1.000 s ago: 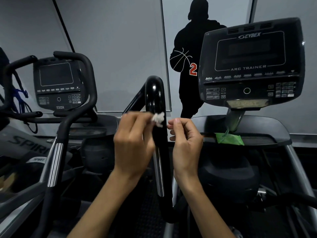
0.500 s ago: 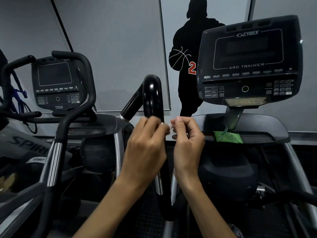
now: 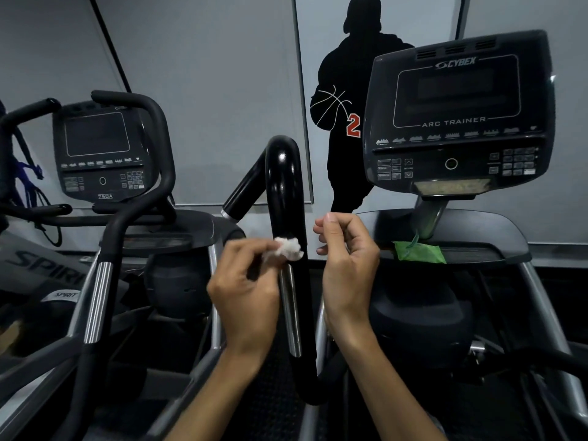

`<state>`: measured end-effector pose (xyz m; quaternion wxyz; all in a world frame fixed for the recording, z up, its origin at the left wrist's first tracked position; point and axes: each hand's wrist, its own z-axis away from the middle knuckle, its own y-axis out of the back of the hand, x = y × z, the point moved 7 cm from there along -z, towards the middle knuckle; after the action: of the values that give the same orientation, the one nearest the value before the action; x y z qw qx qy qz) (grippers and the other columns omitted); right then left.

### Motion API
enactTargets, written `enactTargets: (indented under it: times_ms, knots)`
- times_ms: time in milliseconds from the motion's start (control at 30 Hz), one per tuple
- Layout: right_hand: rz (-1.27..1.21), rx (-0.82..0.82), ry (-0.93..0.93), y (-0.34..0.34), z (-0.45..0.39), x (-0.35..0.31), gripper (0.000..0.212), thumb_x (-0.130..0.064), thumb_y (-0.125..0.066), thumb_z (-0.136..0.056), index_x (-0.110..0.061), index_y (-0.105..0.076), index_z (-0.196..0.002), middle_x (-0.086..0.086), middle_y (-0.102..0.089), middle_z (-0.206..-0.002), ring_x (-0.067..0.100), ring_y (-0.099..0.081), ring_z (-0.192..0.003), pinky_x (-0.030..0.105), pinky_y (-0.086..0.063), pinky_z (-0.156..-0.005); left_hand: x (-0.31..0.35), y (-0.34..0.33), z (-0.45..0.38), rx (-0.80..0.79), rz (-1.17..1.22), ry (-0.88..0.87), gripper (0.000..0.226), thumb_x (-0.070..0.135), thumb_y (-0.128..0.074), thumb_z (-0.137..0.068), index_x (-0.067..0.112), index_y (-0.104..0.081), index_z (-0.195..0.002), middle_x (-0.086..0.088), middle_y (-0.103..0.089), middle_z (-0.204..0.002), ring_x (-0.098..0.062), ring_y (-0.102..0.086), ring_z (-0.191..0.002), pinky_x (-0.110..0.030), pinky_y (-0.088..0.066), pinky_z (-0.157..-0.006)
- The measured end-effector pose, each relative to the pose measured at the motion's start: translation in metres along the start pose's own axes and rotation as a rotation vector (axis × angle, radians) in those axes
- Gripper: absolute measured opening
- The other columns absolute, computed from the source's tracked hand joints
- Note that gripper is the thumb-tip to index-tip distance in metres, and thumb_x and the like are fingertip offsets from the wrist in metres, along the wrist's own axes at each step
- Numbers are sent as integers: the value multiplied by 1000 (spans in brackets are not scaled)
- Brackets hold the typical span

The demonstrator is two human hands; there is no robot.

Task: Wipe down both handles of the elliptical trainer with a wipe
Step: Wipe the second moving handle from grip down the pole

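Observation:
A glossy black curved handle [image 3: 283, 186] of the elliptical trainer rises in the middle of the view, with a silver sensor strip [image 3: 291, 313] lower down. My left hand [image 3: 245, 291] pinches a small crumpled white wipe [image 3: 288, 248] and presses it against the handle's front just above the strip. My right hand [image 3: 345, 265] hovers just right of the handle, fingers curled, holding nothing and not touching the wipe. The trainer's other handle is out of clear view.
The trainer's console [image 3: 458, 122] stands at the upper right. A green wipe packet [image 3: 418, 251] lies on the shelf [image 3: 477, 224] under it. A second machine with its console [image 3: 101, 154] and black handlebar [image 3: 105, 275] fills the left side.
Both hands met at the handle half a second ago with the wipe hidden between them. Now they are apart: my left hand keeps the wipe on the handle, my right hand has drawn off right.

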<state>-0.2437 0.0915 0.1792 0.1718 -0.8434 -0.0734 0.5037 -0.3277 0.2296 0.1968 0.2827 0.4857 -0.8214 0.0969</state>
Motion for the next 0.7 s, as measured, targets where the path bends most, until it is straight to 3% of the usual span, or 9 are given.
enactTargets:
  times_ms: [200,367,500,700]
  knots:
    - [-30,-22,21,-11,3,-7,19,-20,-58,-101,-18,-69,-85,-11,-72,-82,4,-67,-84,34,-53,-76,-18,-9,-53,70,221,122,29,1,-76,-85,29,-71,-86,5,-70,-84,-8,-66,-76,-28,-57,-74]
    - [-6,-33,47,-12,3,-8,18,-23,-59,-99,-16,-69,-86,-6,-71,-83,12,-66,-82,38,-53,-73,-23,-6,4,71,153,113,29,-2,-77,-83,24,-65,-87,12,-63,-87,-3,-61,-78,-13,-47,-71]
    - [3,-32,50,-12,5,-10,18,-24,-59,-99,-15,-69,-87,-4,-70,-84,8,-64,-80,38,-53,-74,-23,-10,-16,80,190,99,20,9,-77,-87,24,-65,-89,7,-65,-84,-3,-59,-75,-15,-46,-70]
    - [7,-58,77,-12,6,-10,17,-19,-59,-100,-17,-69,-86,-7,-71,-85,6,-65,-83,33,-52,-73,-33,-20,-39,-52,428,217,10,13,-74,-89,21,-69,-92,7,-66,-79,0,-59,-71,-15,-49,-68]
